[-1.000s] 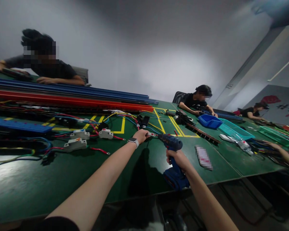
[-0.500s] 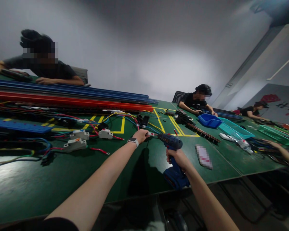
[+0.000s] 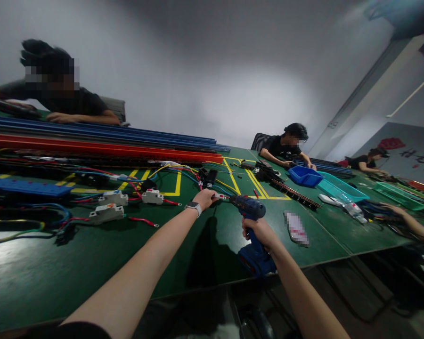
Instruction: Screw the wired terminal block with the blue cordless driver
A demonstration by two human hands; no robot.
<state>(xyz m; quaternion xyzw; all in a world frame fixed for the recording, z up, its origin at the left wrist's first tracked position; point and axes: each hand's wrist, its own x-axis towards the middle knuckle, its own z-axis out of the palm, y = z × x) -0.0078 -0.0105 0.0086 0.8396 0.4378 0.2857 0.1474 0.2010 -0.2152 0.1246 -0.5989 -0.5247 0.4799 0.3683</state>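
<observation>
My right hand (image 3: pixel 259 231) is wrapped round the grip of a blue cordless drill (image 3: pixel 249 207), whose nose points left. My left hand (image 3: pixel 205 199), with a watch on its wrist, is closed on a small white part with a red mark (image 3: pixel 221 196), mostly hidden by my fingers. The drill's tip meets or nearly meets this part; I cannot tell which. To the left lie white circuit breakers (image 3: pixel 152 197) with red wires ending in ring lugs. Just beyond my left hand sits a black component (image 3: pixel 208 177) among coloured wires.
Blue rails (image 3: pixel 134 133) and a red rail (image 3: pixel 127 149) lie across the back of the green table (image 3: pixel 176 254). Right are a blue bin (image 3: pixel 305 176), a teal tray (image 3: pixel 342 187), a bottle (image 3: pixel 355 210) and a blurred-out flat object (image 3: pixel 297 229). Several co-workers sit around.
The view has shifted slightly, so the scene sits a little further left. My hands, the drill and the white part keep nearly the same pose.
</observation>
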